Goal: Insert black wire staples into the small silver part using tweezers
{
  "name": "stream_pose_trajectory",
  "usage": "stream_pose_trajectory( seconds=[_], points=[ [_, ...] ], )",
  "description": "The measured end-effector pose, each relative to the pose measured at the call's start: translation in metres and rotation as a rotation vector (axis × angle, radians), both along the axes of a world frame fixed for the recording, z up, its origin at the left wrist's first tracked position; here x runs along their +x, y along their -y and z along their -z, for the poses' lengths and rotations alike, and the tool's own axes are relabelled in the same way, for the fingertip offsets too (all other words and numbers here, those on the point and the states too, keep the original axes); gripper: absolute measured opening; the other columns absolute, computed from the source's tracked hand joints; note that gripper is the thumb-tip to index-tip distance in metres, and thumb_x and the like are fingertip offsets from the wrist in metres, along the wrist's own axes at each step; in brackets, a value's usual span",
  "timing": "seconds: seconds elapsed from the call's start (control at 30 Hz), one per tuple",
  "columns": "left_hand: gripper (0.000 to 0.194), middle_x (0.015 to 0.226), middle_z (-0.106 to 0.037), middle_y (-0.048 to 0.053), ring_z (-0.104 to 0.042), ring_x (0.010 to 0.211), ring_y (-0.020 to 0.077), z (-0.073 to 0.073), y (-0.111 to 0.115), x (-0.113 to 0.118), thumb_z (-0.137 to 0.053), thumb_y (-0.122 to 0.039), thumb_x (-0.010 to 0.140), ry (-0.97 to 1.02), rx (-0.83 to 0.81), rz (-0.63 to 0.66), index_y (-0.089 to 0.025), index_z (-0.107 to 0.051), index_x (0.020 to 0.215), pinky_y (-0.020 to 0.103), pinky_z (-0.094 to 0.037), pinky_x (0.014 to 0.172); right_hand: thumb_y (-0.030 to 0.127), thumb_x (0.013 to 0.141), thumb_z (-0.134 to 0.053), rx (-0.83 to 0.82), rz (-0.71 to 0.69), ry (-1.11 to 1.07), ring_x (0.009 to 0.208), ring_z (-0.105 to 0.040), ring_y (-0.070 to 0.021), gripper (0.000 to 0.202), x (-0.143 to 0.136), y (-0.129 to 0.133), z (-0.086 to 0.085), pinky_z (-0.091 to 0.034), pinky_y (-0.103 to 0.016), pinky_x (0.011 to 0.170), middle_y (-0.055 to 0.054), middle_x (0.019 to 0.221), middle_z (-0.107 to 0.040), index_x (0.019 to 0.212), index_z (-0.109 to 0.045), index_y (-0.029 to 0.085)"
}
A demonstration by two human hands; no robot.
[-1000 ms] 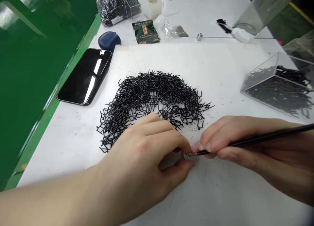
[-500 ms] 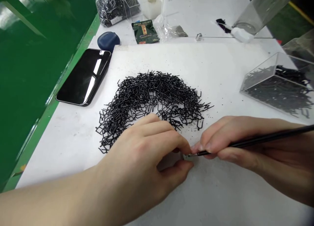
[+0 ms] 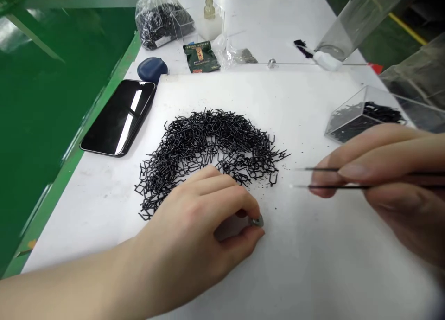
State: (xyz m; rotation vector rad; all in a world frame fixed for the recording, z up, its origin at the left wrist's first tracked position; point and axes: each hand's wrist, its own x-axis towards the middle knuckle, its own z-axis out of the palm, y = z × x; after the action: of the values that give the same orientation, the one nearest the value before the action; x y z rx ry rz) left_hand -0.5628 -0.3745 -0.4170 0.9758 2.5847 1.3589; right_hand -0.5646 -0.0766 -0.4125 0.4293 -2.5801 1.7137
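My left hand [image 3: 205, 227] pinches a small grey metal piece [image 3: 257, 220] between thumb and index finger, just above the white table. To the right, my right hand [image 3: 385, 171] holds black tweezers [image 3: 333, 187] whose two tips are apart and point left. The tweezers are away from the metal piece, and nothing clear shows between their tips. Behind my left hand, a curved heap of small bent black pieces [image 3: 208, 130] lies on a white sheet [image 3: 295, 97]. My left hand hides part of the heap's near side.
A phone [image 3: 118, 118] and a blue case [image 3: 152, 69] lie at the left edge. Behind are a bag of black pieces [image 3: 160, 25], a green packet [image 3: 201, 57] and a bottle [image 3: 209, 7]. A clear box [image 3: 361, 113] of black pieces and a clear cylinder [image 3: 361, 21] are at right.
My right hand has drawn the tweezers away to the right and up from the metal piece, and their tips have spread. My left hand still grips the piece. The view has shifted slightly.
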Motion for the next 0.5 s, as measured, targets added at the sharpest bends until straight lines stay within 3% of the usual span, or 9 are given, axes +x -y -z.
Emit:
stream_pose_trajectory(
  seconds=[0.1, 0.23, 0.33, 0.4, 0.5],
  points=[
    [0.019, 0.085, -0.075, -0.007, -0.066, 0.084, 0.0142, 0.007, 0.002, 0.001, -0.080, -0.007, 0.096, -0.016, 0.019, -0.026, -0.025, -0.075, 0.099, 0.026, -0.052, 0.076, 0.039, 0.101, -0.092, 0.172, 0.055, -0.248, 0.077, -0.076, -0.0245, 0.004, -0.005, -0.007, -0.012, -0.056, -0.039, 0.062, -0.001, 0.093, -0.083, 0.103, -0.091, 0.042],
    [0.016, 0.088, -0.075, -0.005, -0.067, 0.082, 0.0153, 0.010, 0.003, 0.002, -0.080, -0.012, 0.097, -0.047, 0.002, -0.050, -0.026, -0.078, 0.103, 0.028, -0.051, 0.074, 0.028, 0.105, -0.084, 0.411, -0.168, -0.273, 0.069, -0.073, -0.0206, 0.012, -0.013, -0.018, -0.017, -0.053, -0.036, 0.056, 0.002, 0.092, -0.086, 0.107, -0.087, 0.040],
    [0.011, 0.087, -0.074, -0.003, -0.067, 0.080, 0.0158, 0.013, 0.003, 0.001, -0.079, -0.015, 0.098, -0.080, -0.005, -0.045, -0.025, -0.080, 0.100, 0.029, -0.050, 0.073, 0.022, 0.104, -0.074, 0.457, -0.202, -0.275, 0.064, -0.071, -0.0194, 0.025, -0.013, -0.029, -0.014, -0.054, -0.036, 0.058, 0.002, 0.097, -0.089, 0.118, -0.088, 0.037],
    [0.009, 0.085, -0.074, -0.003, -0.067, 0.080, 0.0164, 0.015, 0.003, -0.001, -0.080, -0.016, 0.098, -0.093, -0.006, -0.036, -0.025, -0.080, 0.097, 0.029, -0.050, 0.074, 0.018, 0.102, -0.071, 0.475, -0.224, -0.277, 0.069, -0.075, -0.0193, 0.029, -0.011, -0.032, -0.015, -0.058, -0.035, 0.063, 0.001, 0.097, -0.088, 0.116, -0.089, 0.035],
    [0.008, 0.083, -0.074, -0.002, -0.066, 0.079, 0.0176, 0.019, 0.002, -0.003, -0.081, -0.016, 0.096, -0.109, -0.013, -0.031, -0.024, -0.080, 0.095, 0.031, -0.050, 0.074, 0.013, 0.097, -0.067, 0.505, -0.278, -0.251, 0.064, -0.073, -0.0168, 0.032, -0.007, -0.029, -0.019, -0.054, -0.031, 0.056, 0.000, 0.090, -0.083, 0.108, -0.090, 0.032]
  ],
)
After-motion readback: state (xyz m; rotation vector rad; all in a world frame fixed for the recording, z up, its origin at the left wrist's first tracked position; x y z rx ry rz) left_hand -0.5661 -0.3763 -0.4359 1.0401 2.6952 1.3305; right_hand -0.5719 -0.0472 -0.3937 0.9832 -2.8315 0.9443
